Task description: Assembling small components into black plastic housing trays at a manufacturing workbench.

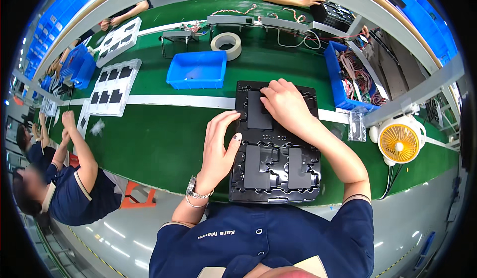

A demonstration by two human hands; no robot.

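Observation:
A black molded plastic tray [279, 195] lies lengthwise in front of me on the green table. Flat dark-grey L-shaped pieces sit in its compartments: one at the upper left [256, 116], one at the lower left [253, 166] and one at the lower right [296, 168]. My left hand [218, 141] is open beside the tray, fingers stretched along its left edge and thumb apart. My right hand [287, 104] reaches over the upper part with fingers bent down beside the upper-left piece. What those fingertips pinch is hidden, as is most of the upper-right compartment.
Beyond the tray stand a blue bin [197, 72] and a tape roll [233, 49]. Rightward are a blue box of wires [343, 87], a clear bag [356, 126] and a yellow-and-white fan [399, 143]. White trays of dark pieces [112, 89] lie left, near a seated co-worker [82, 188].

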